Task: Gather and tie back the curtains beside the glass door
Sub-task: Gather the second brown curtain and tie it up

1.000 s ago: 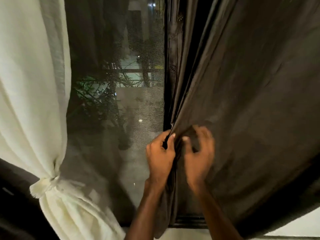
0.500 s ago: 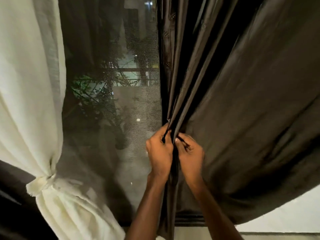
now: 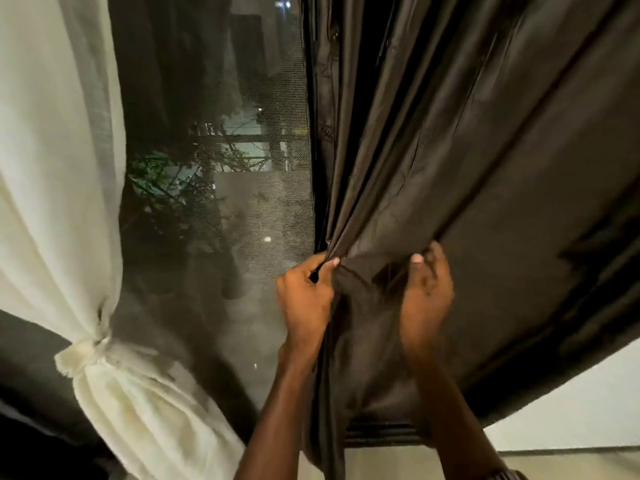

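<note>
A dark brown curtain (image 3: 485, 150) hangs over the right half of the view, its folds drawn toward its left edge. My left hand (image 3: 304, 299) pinches several gathered pleats at that edge. My right hand (image 3: 426, 299) is a hand's width to the right, fingers curled into the cloth and reaching over a fresh fold. On the left a cream curtain (image 3: 52, 168) hangs bunched, held by a knot (image 3: 83, 355) of its own fabric at waist height. Between the two curtains shows the glass door (image 3: 214, 168) with a fine mesh screen.
The door's dark frame (image 3: 313, 116) runs vertically just left of the brown curtain. Its bottom track (image 3: 381, 438) lies below my hands. A pale floor (image 3: 571, 410) shows at the lower right. Plants and lights are visible outside.
My right hand has moved away from the left one to the right and taken a new section of the brown curtain. The left hand kept its grip on the pleats.
</note>
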Demonstrator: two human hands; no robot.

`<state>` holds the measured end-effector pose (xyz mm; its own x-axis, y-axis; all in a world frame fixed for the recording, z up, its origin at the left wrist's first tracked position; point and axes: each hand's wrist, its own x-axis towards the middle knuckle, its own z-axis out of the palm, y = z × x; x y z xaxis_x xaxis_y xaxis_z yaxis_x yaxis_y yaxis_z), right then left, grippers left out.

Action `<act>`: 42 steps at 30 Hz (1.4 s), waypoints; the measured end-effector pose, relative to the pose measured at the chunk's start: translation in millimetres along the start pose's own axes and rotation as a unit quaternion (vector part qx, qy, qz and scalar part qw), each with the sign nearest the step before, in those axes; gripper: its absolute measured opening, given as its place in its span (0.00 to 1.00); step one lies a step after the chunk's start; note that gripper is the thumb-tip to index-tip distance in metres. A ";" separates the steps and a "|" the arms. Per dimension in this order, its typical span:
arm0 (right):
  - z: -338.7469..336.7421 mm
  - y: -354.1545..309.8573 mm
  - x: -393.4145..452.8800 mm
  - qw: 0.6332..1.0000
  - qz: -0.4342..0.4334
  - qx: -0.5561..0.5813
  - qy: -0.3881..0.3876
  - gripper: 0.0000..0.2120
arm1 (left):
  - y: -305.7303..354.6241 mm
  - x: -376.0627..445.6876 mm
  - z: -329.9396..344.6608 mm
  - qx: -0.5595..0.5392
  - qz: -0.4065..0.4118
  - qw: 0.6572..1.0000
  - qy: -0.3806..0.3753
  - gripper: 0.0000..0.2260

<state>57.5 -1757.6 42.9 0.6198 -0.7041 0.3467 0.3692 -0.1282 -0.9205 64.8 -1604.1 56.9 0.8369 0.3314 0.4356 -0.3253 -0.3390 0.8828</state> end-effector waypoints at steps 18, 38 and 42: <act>-13.2 4.1 -9.2 0.981 -0.128 -0.145 0.006 0.20 | 6.3 -16.1 20.9 0.030 0.043 0.998 0.029 0.09; -29.2 9.3 11.7 0.985 -0.056 -0.161 -0.034 0.19 | 21.9 -43.4 72.3 -0.035 0.065 0.997 -0.003 0.09; -62.5 20.4 54.9 0.980 -0.086 -0.088 0.158 0.19 | 19.8 -44.4 83.5 -0.011 -0.004 0.998 0.067 0.15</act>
<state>55.7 -1842.6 31.8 0.3030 -0.8393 0.4513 0.3062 -0.3627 -0.8802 57.9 -1699.0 40.4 0.7734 0.4493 0.4472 -0.3295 -0.3178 0.8891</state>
